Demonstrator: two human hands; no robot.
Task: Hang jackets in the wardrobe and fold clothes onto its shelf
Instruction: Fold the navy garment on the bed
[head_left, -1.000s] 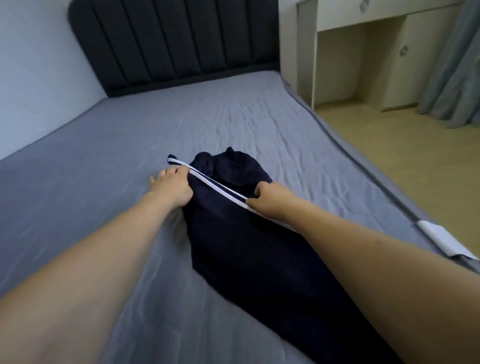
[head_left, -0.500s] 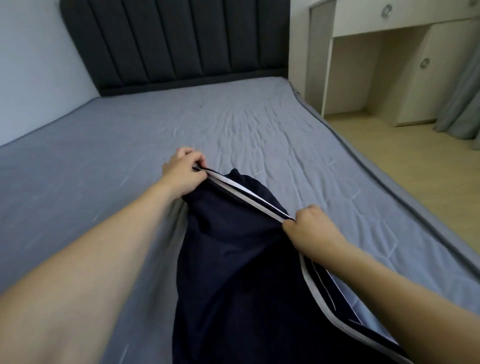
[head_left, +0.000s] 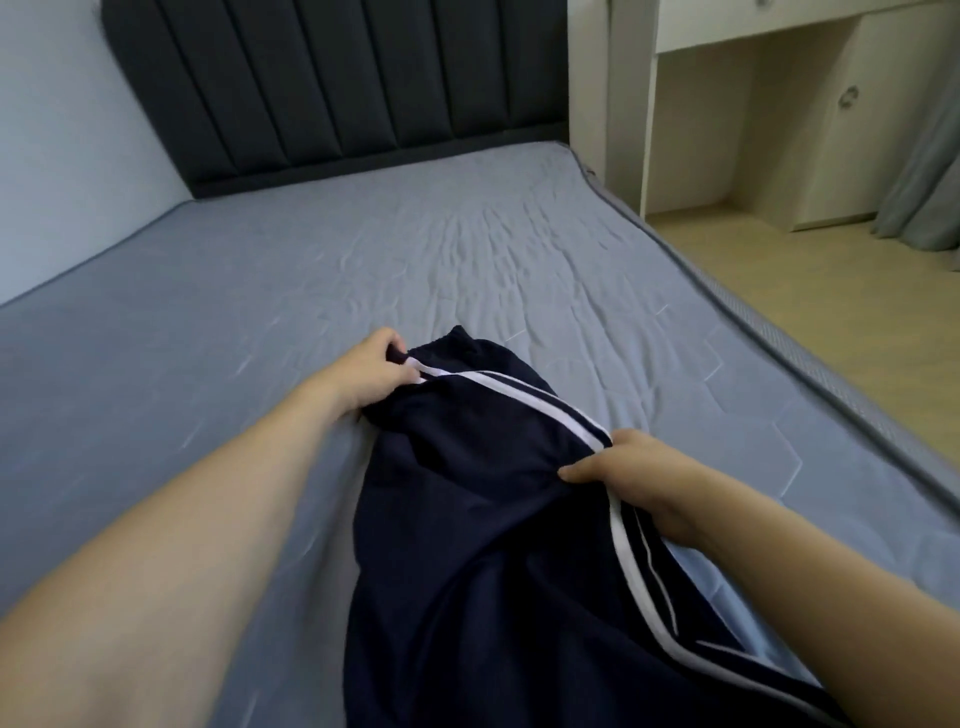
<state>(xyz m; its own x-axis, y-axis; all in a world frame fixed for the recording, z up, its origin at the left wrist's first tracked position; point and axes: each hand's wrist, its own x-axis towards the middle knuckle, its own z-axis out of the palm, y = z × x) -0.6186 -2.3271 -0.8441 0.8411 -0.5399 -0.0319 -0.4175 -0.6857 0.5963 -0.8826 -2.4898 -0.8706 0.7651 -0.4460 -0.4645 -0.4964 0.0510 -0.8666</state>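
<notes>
The bed (head_left: 260, 291) fills most of your view, its grey-blue sheet creased toward 12 o'clock, and the dark padded headboard (head_left: 337, 83) stands upright against the wall at 11 o'clock. At 2 o'clock, past the bed's edge, a pale desk (head_left: 769, 104) stands on the wood floor (head_left: 810, 291), and a grey curtain (head_left: 930, 171) hangs at 3 o'clock just beside it. Your task garment, the navy trousers (head_left: 467, 545) with double white stripes (head_left: 524, 397) down the side, lies on the sheet from the centre down to 6 o'clock, where it runs out of the bottom of the frame; its far end sits bunched near the middle of the bed. Your left arm comes in from 8 o'clock, and your left hand (head_left: 366, 376) has its grip closed on the far end of the trousers, fingers curled round the fabric right where the stripes begin. Your right arm comes in from 4 o'clock, and your right hand (head_left: 628, 470) has its grip closed on the striped side seam further down, thumb pinching the cloth against the fingers. Between your two hands the striped edge runs taut in a straight line from 10 o'clock to 4 o'clock, raised slightly above the rest of the cloth.
</notes>
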